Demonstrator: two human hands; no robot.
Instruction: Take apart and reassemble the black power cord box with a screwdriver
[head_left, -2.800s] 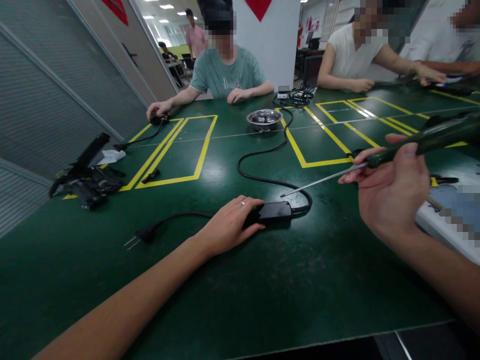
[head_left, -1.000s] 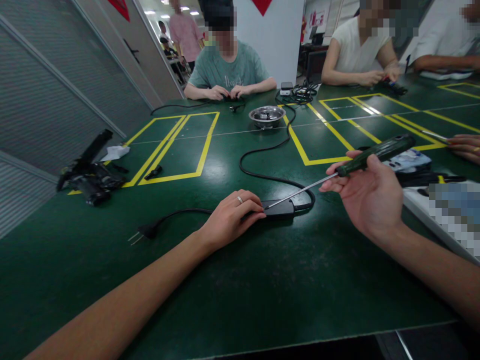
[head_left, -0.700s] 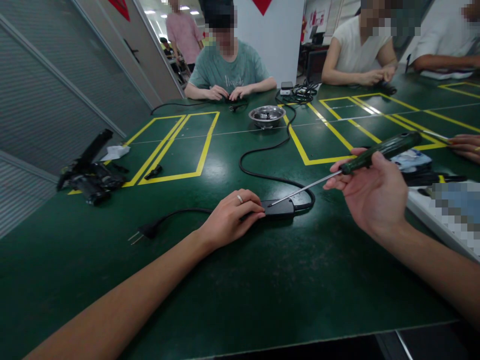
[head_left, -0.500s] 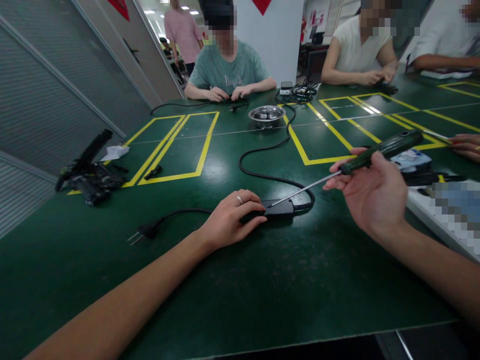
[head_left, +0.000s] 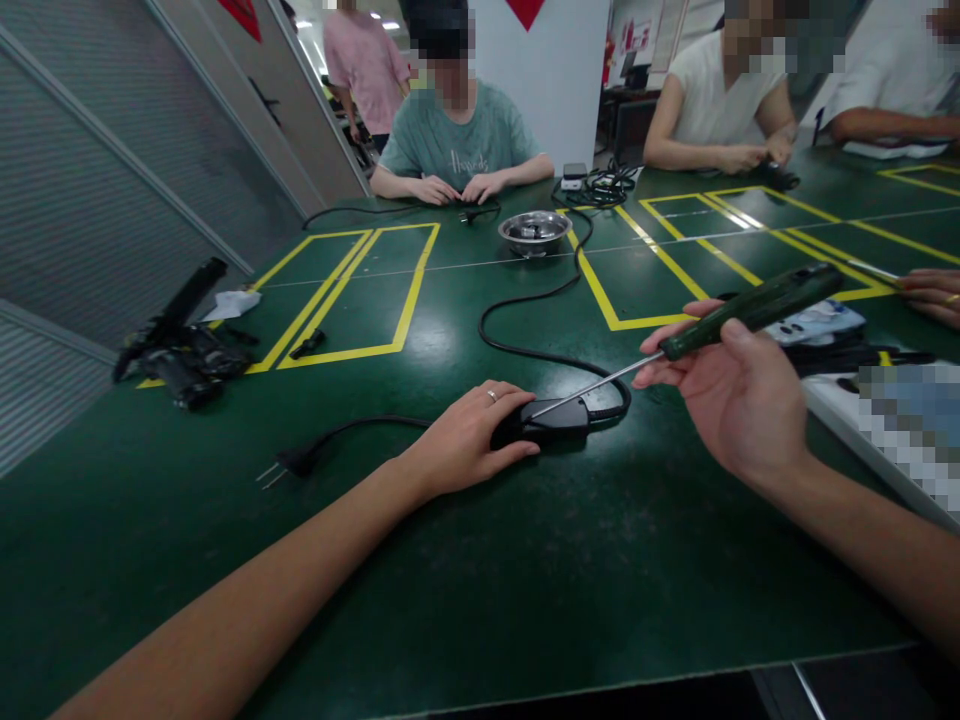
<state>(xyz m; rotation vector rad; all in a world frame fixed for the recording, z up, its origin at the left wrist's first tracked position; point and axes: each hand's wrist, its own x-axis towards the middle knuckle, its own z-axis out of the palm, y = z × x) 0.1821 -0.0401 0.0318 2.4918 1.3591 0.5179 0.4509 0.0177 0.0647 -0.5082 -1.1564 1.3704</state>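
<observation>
A black power adapter (head_left: 559, 420) lies on the green table, with a cord running out of each end. My left hand (head_left: 480, 435) grips its left end, thumb on the near side and fingers over the far side. In my right hand (head_left: 739, 390) is a screwdriver (head_left: 750, 310) with a dark green handle, held slantwise. Its long metal shaft points down to the left, and the tip meets the adapter's top close to my left fingers. Whether the tip sits in a screw cannot be made out. The two-pin plug (head_left: 296, 462) rests left of my left hand.
A steel bowl (head_left: 534, 232) with small dark items stands beyond the adapter. Black gear (head_left: 184, 350) is piled at the left. A phone (head_left: 821, 322) and a white tray (head_left: 847, 410) sit by my right hand. Co-workers sit across the table; another person's hand (head_left: 934, 290) shows at right.
My right hand and the screwdriver have shifted slightly left and down, the tip staying on the adapter. The fingers of my left hand have moved a little to the right along it.
</observation>
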